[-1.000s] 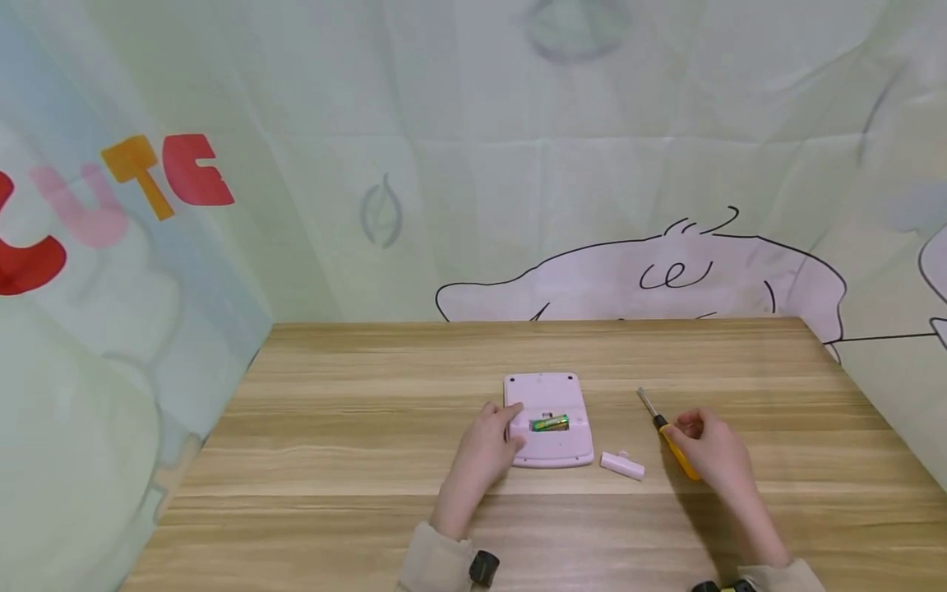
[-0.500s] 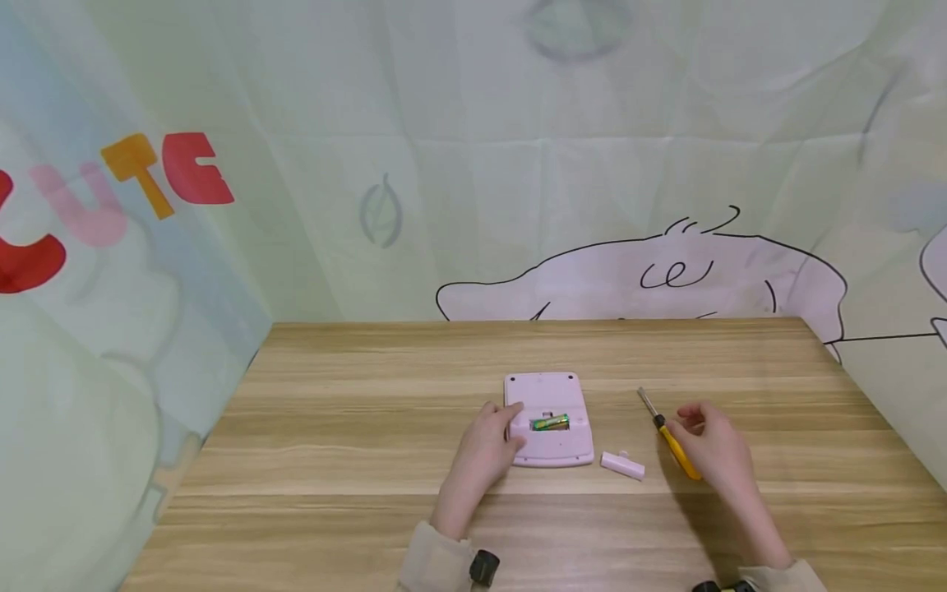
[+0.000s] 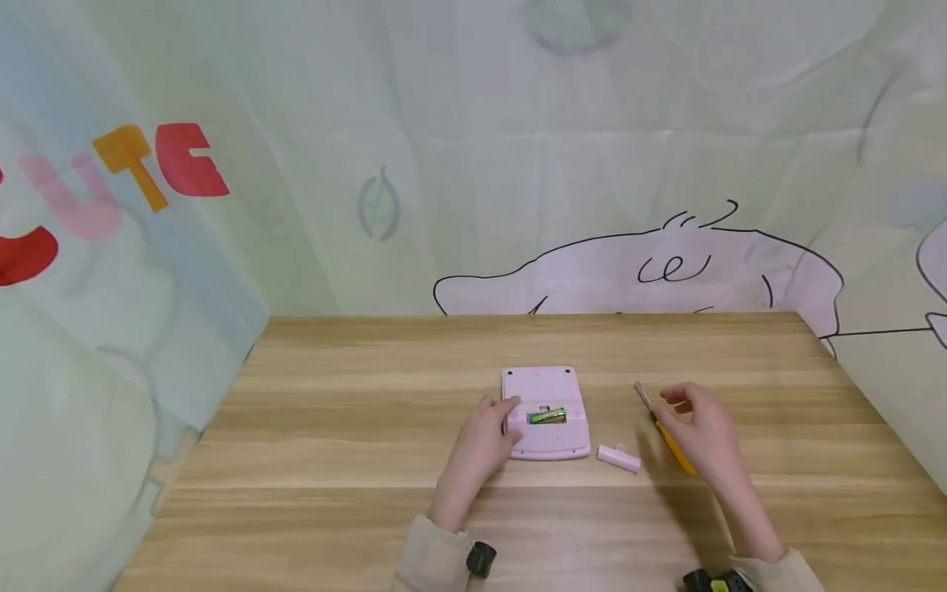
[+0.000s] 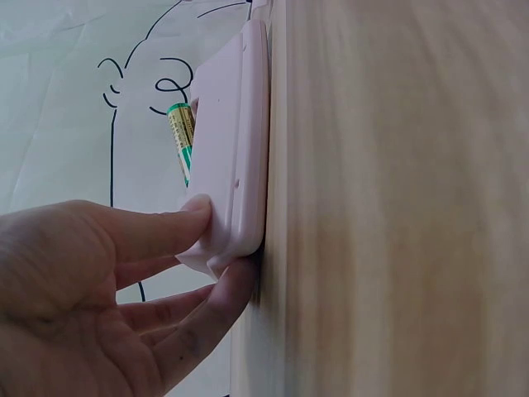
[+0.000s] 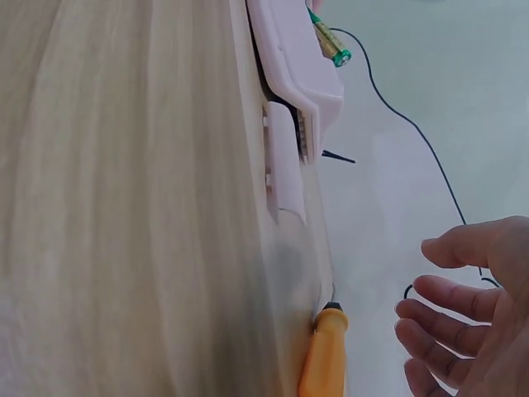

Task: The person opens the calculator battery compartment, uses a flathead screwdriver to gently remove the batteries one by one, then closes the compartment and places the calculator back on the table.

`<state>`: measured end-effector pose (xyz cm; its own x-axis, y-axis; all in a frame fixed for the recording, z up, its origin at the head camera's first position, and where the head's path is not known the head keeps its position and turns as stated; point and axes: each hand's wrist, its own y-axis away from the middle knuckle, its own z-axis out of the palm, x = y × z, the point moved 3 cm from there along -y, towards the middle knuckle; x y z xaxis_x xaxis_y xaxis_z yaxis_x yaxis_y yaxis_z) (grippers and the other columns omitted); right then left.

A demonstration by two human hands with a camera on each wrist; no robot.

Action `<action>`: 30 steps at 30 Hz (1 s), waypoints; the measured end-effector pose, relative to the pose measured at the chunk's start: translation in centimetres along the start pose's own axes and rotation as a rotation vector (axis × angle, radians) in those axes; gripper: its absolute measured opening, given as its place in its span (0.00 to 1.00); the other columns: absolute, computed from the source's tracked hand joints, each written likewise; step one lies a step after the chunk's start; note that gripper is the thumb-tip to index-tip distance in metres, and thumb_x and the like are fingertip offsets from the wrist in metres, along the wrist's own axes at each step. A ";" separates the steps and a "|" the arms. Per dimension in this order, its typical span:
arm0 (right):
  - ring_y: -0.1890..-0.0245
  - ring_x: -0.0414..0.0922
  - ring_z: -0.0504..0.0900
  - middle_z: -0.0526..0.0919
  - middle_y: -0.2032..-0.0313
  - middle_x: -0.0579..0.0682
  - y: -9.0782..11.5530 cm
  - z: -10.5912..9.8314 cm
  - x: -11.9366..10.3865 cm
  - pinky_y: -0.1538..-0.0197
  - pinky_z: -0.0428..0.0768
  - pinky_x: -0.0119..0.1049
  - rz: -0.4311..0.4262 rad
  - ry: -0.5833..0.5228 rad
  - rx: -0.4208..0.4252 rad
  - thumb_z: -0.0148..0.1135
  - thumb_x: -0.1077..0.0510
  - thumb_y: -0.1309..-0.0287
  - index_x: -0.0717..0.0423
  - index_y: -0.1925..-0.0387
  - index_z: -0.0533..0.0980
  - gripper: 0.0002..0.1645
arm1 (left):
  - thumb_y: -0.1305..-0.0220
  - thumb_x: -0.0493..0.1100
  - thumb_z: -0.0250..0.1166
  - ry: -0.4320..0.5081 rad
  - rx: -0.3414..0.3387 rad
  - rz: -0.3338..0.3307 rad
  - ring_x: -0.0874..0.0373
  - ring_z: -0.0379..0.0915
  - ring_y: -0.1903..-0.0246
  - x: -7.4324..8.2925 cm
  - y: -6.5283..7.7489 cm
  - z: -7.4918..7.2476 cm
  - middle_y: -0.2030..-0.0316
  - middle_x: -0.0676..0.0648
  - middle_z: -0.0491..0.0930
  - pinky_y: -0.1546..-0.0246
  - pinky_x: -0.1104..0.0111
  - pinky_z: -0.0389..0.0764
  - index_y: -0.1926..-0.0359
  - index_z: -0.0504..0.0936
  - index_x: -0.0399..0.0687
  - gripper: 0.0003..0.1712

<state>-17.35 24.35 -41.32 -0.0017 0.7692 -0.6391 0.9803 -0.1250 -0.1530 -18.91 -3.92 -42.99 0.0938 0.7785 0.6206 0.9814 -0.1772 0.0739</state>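
A pale pink calculator (image 3: 547, 385) lies back side up on the table, its battery compartment uncovered. One green-and-gold battery (image 3: 547, 416) sits tilted in that compartment, with an end sticking up in the left wrist view. My left hand (image 3: 482, 437) holds the calculator by its left edge, thumb on the back and fingers at the side. The small pink battery cover (image 3: 619, 458) lies loose to the calculator's right. Beyond it is a screwdriver (image 3: 674, 445) with a yellow handle. Above the screwdriver hovers my right hand (image 3: 699, 432), holding nothing, its fingers loosely bent.
The wood-grain table (image 3: 333, 427) extends on both sides of the calculator. A printed cloth (image 3: 325, 222) with cartoon drawings and letters hangs behind the table and along its left side.
My right hand has risen and shifted slightly away and to the left, off the screwdriver's handle. The left hand and calculator keep their places; the head view tilts slightly.
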 end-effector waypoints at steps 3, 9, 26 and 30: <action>0.56 0.56 0.78 0.82 0.55 0.63 -0.2 0.1 -0.4 0.55 0.73 0.48 -0.016 -0.010 -0.002 0.62 0.56 0.40 0.64 0.54 0.77 0.17 | 0.40 0.40 0.66 0.002 0.003 0.004 0.56 0.66 0.67 0.0 -0.3 0.0 0.57 0.41 0.74 0.64 0.65 0.75 0.38 0.75 0.45 0.28; 0.57 0.56 0.79 0.82 0.57 0.62 -0.8 0.2 -1.2 0.56 0.73 0.47 -0.064 -0.015 0.021 0.64 0.58 0.42 0.64 0.56 0.78 0.15 | 0.40 0.40 0.66 0.009 0.004 0.017 0.57 0.66 0.68 0.3 -1.0 -0.3 0.57 0.42 0.74 0.66 0.67 0.74 0.37 0.74 0.45 0.28; 0.55 0.55 0.78 0.83 0.57 0.60 -0.5 1.4 -3.3 0.50 0.75 0.52 -0.148 -0.085 -0.022 0.62 0.62 0.41 0.64 0.56 0.78 0.12 | 0.39 0.41 0.66 0.016 -0.014 0.014 0.54 0.70 0.64 0.1 -0.8 -0.2 0.53 0.39 0.75 0.57 0.59 0.78 0.37 0.74 0.45 0.28; 0.54 0.54 0.77 0.82 0.56 0.60 -0.2 1.8 -3.6 0.49 0.74 0.51 -0.146 -0.069 -0.052 0.63 0.61 0.41 0.63 0.56 0.78 0.13 | 0.39 0.40 0.66 0.018 -0.013 0.003 0.54 0.71 0.63 -0.2 -0.6 0.0 0.53 0.39 0.75 0.55 0.58 0.79 0.37 0.74 0.45 0.28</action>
<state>-17.84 20.50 -40.34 -0.1565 0.7314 -0.6637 0.9776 0.0187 -0.2098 -19.56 -3.97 -43.18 0.0938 0.7668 0.6350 0.9788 -0.1876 0.0819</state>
